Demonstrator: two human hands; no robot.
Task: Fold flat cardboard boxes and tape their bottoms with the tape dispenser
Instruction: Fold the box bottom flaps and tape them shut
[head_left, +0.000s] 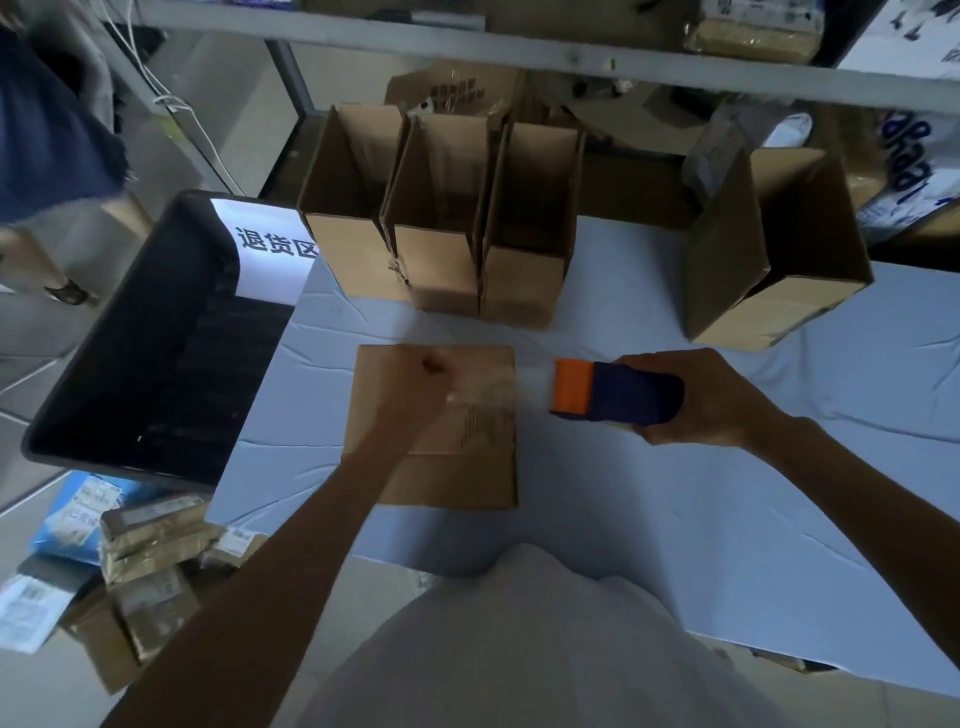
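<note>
Left hand (426, 375): fingers curled into a fist, resting on the top face of the cardboard box (467, 457). Whether it pins the tape end cannot be told.
Right hand (701, 400): clamped round the body of the tape dispenser (618, 392), held just beside the right edge of the box, above the counter (675, 493).
Tape dispenser: dark blue body with an orange front end that faces left towards the box.
Tape (493, 387): a pale, blurred strip runs from the left fist across the box top to the orange end of the dispenser.
Cardboard box: lies low on the counter directly in front of the person, with a seam running across its upper face and small print near that seam.
Finished boxes: three upright boxes (441, 223) stand side by side at the far edge of the counter, touching, open ends up. A fourth box (769, 249) stands well apart at the far right, tilted.
Counter: covered with a light, creased cloth.
Bin (130, 332): dark, open, just beside the left edge of the counter, with a white sign (270, 244) at its far corner.
Floor, left: taped parcels (150, 545) and printed bags in a heap.
Shelf rail (467, 47): crosses the top of the view, with cartons behind it.
</note>
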